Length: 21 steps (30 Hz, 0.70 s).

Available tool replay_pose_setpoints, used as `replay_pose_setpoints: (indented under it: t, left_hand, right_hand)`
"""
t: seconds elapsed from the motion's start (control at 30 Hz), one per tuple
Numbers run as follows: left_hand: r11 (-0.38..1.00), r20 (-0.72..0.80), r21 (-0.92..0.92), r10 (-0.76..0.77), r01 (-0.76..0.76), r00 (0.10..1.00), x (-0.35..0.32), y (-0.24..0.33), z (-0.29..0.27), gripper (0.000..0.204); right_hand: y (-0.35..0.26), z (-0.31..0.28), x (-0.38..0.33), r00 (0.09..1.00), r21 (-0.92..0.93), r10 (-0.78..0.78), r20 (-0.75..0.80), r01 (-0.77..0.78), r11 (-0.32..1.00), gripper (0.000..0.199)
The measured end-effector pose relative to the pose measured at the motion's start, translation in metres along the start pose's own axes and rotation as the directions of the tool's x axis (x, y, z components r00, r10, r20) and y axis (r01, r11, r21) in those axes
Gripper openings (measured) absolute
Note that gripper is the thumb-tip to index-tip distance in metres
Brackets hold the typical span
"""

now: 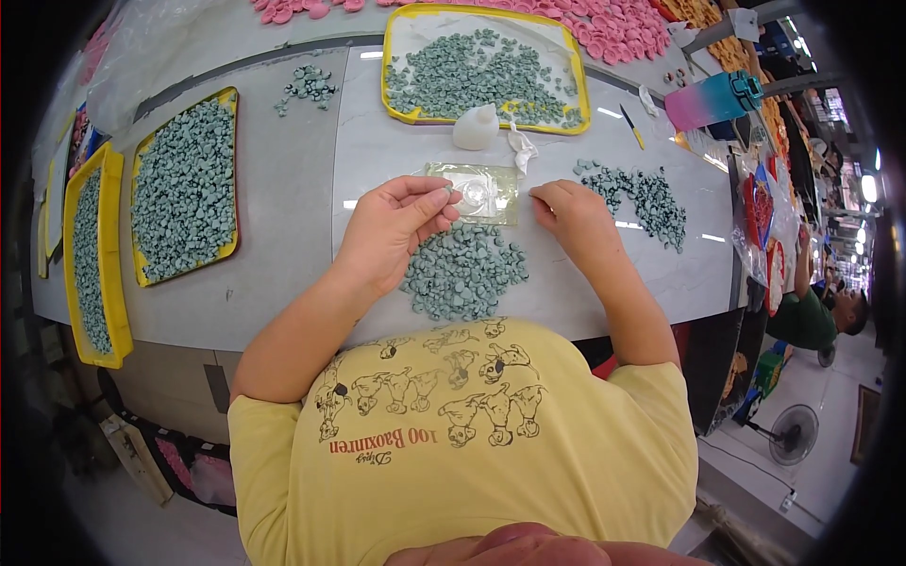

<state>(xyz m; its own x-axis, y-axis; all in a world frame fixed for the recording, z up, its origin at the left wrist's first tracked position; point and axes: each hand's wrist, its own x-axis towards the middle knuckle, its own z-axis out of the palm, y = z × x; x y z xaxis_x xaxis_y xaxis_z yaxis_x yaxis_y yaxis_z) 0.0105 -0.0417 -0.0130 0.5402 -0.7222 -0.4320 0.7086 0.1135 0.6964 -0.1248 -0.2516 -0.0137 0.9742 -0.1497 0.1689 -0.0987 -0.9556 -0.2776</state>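
My left hand (396,226) is closed in a pinch on a small grey-green piece (448,190), held at the left edge of a greenish clear pad (508,198). On that pad lies a small round clear dish (475,195). To the pad's right, my right hand (578,219) has its thumb and fingertips pressed together, low over the table; whatever is between them is too small to make out. A pile of similar grey-green pieces (464,275) lies just below the pad, between my forearms. Another spread of pieces with dark parts (661,206) lies right of my right hand.
Beyond the pad stand a white squeeze bottle (475,132) and a crumpled tissue (522,151). A yellow-rimmed tray (390,80) of green pieces is behind them; more trays (236,170) sit left. At right are a yellow-handled knife (638,138) and a pink-blue drink bottle (703,102).
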Motion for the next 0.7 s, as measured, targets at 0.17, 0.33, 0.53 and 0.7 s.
replay_pose_setpoints:
  t: [0.17, 0.33, 0.53, 0.7]
  left_hand:
    - [1.0, 0.012, 0.004, -0.004, 0.004, 1.0, -0.002, 0.002, -0.007, 0.021]
    - [1.0, 0.022, 0.004, -0.001, 0.001, 1.0, -0.006, 0.006, -0.013, 0.021]
    - [1.0, 0.033, 0.02, 0.008, -0.009, 0.999, -0.009, 0.01, -0.022, 0.02]
    - [1.0, 0.054, 0.0, 0.004, -0.004, 0.999, -0.007, 0.007, -0.025, 0.018]
  right_hand:
    - [-0.026, -0.001, 0.016, 0.955, 0.14, -0.182, -0.232, 0.218, 0.966, 0.022]
    - [-0.037, -0.005, 0.031, 0.832, -0.08, -0.526, -0.175, 0.52, 0.85, 0.029]
    - [-0.043, -0.002, 0.038, 0.762, -0.167, -0.639, -0.107, 0.619, 0.767, 0.034]
    - [-0.044, -0.003, 0.04, 0.74, -0.181, -0.669, -0.074, 0.65, 0.738, 0.031]
